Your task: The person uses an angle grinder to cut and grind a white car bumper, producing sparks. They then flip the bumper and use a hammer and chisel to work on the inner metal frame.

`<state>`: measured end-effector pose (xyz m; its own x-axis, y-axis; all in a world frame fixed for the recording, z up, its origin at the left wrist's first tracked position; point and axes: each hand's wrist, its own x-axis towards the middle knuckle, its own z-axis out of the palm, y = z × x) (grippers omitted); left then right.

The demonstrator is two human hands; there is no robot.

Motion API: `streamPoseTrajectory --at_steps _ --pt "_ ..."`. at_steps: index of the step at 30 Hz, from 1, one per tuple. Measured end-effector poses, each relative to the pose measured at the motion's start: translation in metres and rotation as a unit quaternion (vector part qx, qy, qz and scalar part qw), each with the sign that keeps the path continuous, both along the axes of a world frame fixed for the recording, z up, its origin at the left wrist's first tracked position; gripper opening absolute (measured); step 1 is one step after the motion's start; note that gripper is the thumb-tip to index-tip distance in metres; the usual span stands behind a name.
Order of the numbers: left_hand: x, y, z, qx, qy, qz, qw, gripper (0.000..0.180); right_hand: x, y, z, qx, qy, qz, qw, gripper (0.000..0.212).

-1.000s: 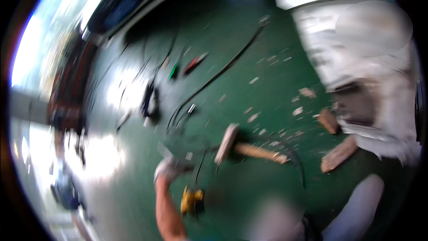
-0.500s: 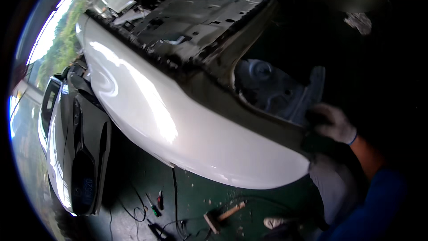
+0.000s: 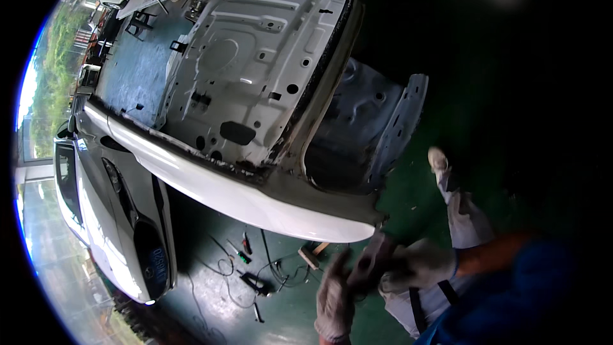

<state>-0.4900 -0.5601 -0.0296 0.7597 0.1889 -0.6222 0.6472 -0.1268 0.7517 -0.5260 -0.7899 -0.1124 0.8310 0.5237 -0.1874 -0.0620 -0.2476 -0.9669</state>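
A white car body section [image 3: 255, 207], with a curved outer panel and a bare pressed-metal inner side, fills the middle of the view. My right hand [image 3: 421, 265], in a pale glove, is closed round a dim brownish-grey object [image 3: 372, 257] near the panel's close right end. What this object is cannot be made out in the shadow. My gloved left hand [image 3: 334, 303] comes up from the lower edge beside it, its fingers stretched upward. Whether they touch the object is unclear.
A light-coloured car [image 3: 105, 217] stands at the left. On the green floor lie a wooden-handled hammer [image 3: 311, 255], a green-handled screwdriver [image 3: 242, 257] and cables [image 3: 227, 281]. A dark stool [image 3: 139, 24] is farther back. My shoe [image 3: 438, 160] shows at the right.
My right hand has left the edge of the body section and moved down and left. My left hand has come into view. The view has shifted, showing more of the inner metal.
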Motion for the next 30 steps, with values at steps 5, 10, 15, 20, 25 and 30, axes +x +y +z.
streamPoseTrajectory --at_steps 5,10,15,20,25,30 --pt "0.074 -0.049 -0.132 0.49 -0.205 -0.011 0.847 0.09 0.089 -0.086 -0.078 -0.014 0.306 -0.123 0.944 0.041" --pt "0.091 -0.08 -0.182 0.605 -0.003 0.006 0.796 0.116 0.177 -0.094 -0.161 0.097 0.358 -0.015 0.929 0.031" --pt "0.065 -0.062 -0.199 0.659 -0.063 -0.035 0.748 0.092 0.225 -0.041 -0.186 0.199 0.496 0.057 0.843 0.037" --pt "0.093 -0.084 -0.205 0.71 0.017 -0.06 0.701 0.081 0.228 -0.012 -0.219 0.349 0.397 0.127 0.84 0.033" --pt "0.071 -0.021 -0.207 0.657 -0.072 -0.156 0.734 0.091 0.264 -0.045 -0.217 0.322 0.46 0.192 0.805 0.027" --pt "0.09 -0.107 -0.192 0.685 0.03 0.006 0.728 0.09 0.242 -0.021 -0.228 0.359 0.418 0.174 0.816 0.035"
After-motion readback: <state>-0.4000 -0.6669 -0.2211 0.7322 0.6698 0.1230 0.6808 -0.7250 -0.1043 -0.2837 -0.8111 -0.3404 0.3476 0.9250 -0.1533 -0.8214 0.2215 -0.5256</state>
